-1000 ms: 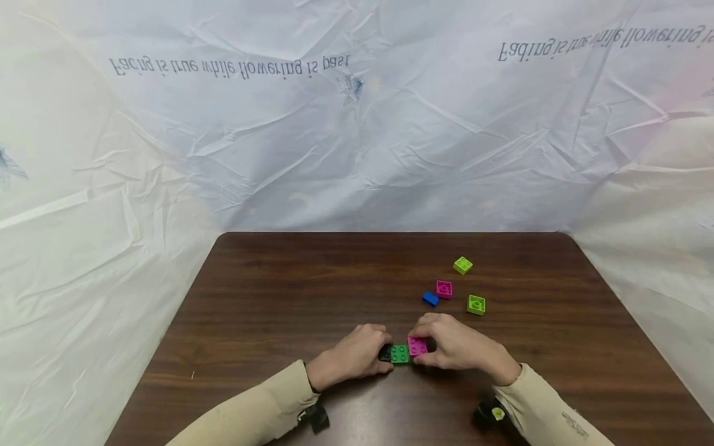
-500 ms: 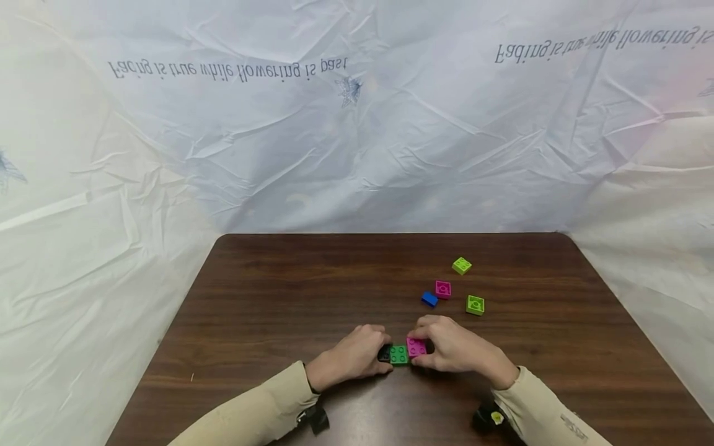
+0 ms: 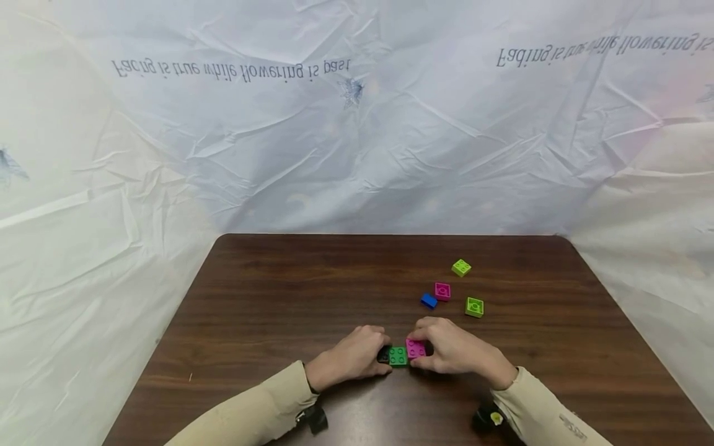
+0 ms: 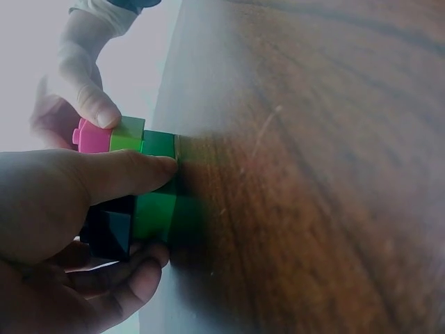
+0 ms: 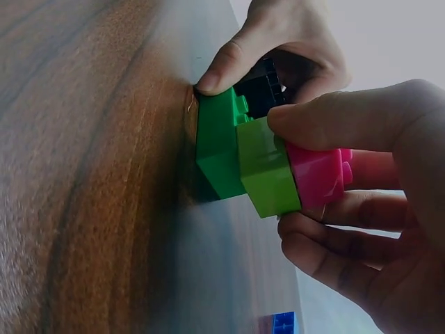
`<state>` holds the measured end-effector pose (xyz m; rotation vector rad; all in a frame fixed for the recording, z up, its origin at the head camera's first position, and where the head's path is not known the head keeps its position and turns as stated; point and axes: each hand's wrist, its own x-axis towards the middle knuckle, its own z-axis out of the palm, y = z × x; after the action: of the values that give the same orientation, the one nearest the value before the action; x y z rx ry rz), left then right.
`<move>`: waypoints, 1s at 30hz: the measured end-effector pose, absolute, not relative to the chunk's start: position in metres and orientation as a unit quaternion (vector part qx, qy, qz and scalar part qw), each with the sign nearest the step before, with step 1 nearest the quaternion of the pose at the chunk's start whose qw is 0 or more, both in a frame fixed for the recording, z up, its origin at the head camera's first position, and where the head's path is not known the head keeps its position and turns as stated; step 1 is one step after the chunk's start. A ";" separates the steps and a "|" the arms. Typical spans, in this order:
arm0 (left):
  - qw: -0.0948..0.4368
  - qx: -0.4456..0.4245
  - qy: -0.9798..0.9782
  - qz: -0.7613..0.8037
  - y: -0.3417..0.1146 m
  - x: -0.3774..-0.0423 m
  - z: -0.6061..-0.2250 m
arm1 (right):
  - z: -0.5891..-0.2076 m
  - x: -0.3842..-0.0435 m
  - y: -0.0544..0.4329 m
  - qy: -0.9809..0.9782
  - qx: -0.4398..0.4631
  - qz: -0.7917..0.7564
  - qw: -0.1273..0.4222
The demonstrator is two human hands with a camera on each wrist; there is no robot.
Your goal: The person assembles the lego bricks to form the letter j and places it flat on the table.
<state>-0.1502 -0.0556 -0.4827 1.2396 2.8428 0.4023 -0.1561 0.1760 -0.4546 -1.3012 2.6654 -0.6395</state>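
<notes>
1. Left hand (image 3: 354, 355) grips a green brick (image 3: 398, 356) on the table (image 3: 279, 297), black brick (image 5: 261, 92) atop its left end.
2. Right hand (image 3: 456, 348) pinches a pink brick (image 3: 416, 348) and lime brick (image 5: 270, 170) at the green brick's right end.
3. A blue brick (image 3: 429, 301) lies farther away.

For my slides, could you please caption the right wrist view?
Right hand pinches pink brick on lime brick, near green brick.

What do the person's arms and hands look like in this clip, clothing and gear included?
Long beige sleeves: the left sleeve looks plain; the right sleeve has a dark marking, too small to read. A black device is at the left wrist, a second device at the right, showing a yellow-green spot. Left hand and right hand are ungloved.
</notes>
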 end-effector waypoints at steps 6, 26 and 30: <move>0.011 0.395 0.910 0.127 -0.054 -0.151 -0.486 | -0.458 -0.155 0.178 0.876 -0.433 -0.207 0.052; 0.003 0.403 0.906 0.128 -0.053 -0.153 -0.485 | -0.463 -0.156 0.179 0.875 -0.434 -0.212 0.029; 0.005 0.402 0.907 0.128 -0.054 -0.152 -0.485 | -0.464 -0.157 0.181 0.875 -0.434 -0.212 0.027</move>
<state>-0.1524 -0.0538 -0.4854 1.2575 2.8392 0.4004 -0.1566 0.1806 -0.4641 -1.3407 2.7038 -0.6545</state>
